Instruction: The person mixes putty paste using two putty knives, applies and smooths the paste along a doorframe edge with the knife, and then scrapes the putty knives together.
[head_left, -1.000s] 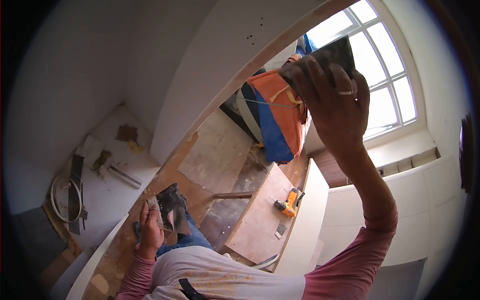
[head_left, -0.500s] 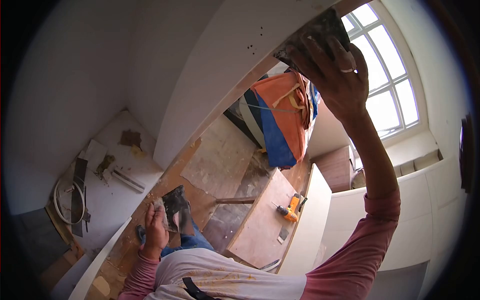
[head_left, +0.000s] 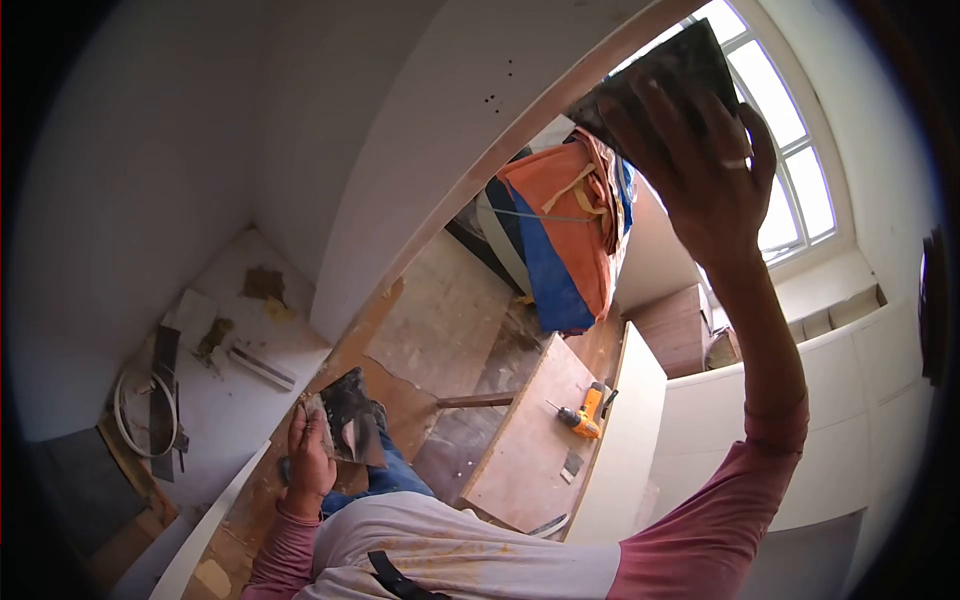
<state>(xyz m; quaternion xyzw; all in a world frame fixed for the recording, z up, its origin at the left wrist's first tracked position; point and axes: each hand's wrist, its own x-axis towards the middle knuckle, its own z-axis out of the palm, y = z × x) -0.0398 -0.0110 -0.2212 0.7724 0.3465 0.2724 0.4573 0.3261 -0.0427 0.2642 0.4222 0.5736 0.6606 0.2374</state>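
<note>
My right hand (head_left: pixel 705 185) is raised at the upper right. Its fingers lie spread over a dark rectangular putty scraper (head_left: pixel 700 60), gripping it by the edge near the long edge of a white panel (head_left: pixel 400 150). Whether the scraper touches that edge I cannot tell. Low at the left, my left hand (head_left: pixel 312 455) is closed on a second putty scraper (head_left: pixel 352 408), a dark flat plate with pale, dried-looking smears. Part of its near side is hidden by my fingers.
An orange cordless drill (head_left: pixel 582 412) lies on a wooden board (head_left: pixel 530 440) below. Behind it hangs an orange and blue bag (head_left: pixel 560 230). At the left, a white surface (head_left: pixel 225 400) carries a coiled ring (head_left: pixel 120 415) and scraps. A window (head_left: pixel 790 170) is at the upper right.
My right hand and its scraper have shifted right and slightly down, and more of the plate shows beyond the panel edge. My left hand keeps its scraper almost in place.
</note>
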